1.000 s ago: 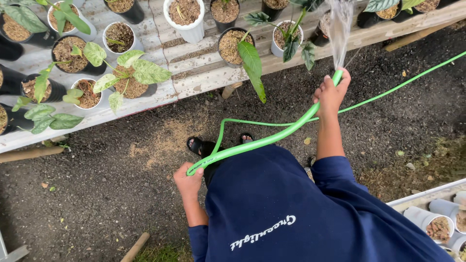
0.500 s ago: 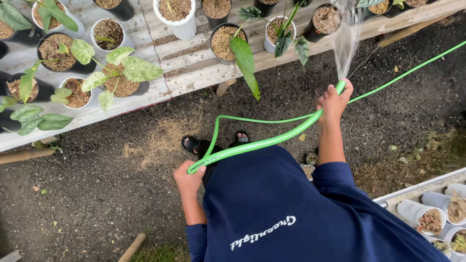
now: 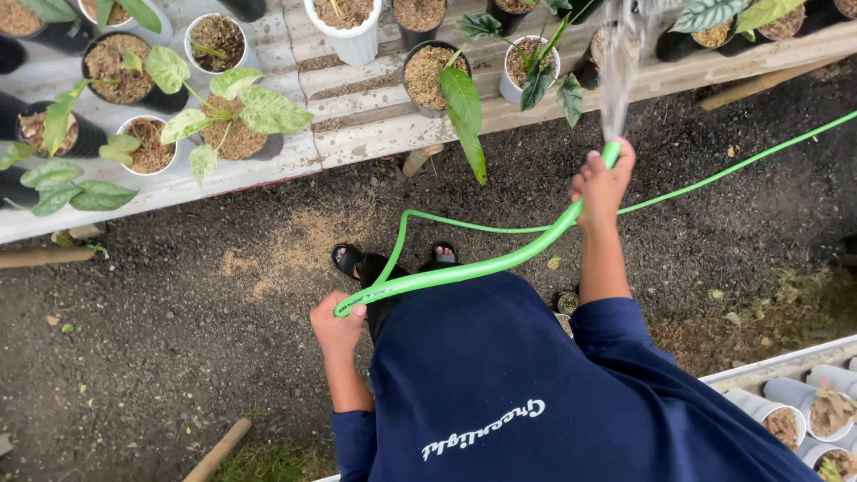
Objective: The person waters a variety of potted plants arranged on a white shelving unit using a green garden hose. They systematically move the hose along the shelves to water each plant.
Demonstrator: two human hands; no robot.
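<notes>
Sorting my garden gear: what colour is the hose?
Bright green flexible hose, clearest in the head view.

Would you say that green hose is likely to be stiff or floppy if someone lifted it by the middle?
Probably floppy: the green hose sags in a curve between the left hand and right hand, and loops on the ground. It looks thin, so likely light, though the water spraying from its end adds some weight.

Soft, even daylight is coming from overhead, bright with no glare. Shadows are lying faint under the pots [image 3: 355, 27] along the bench [image 3: 375, 134] edge. Focus is holding sharp across the ground; only the water spray [image 3: 618, 62] is blurring. Edges are bending slightly, wide-angle.
</notes>
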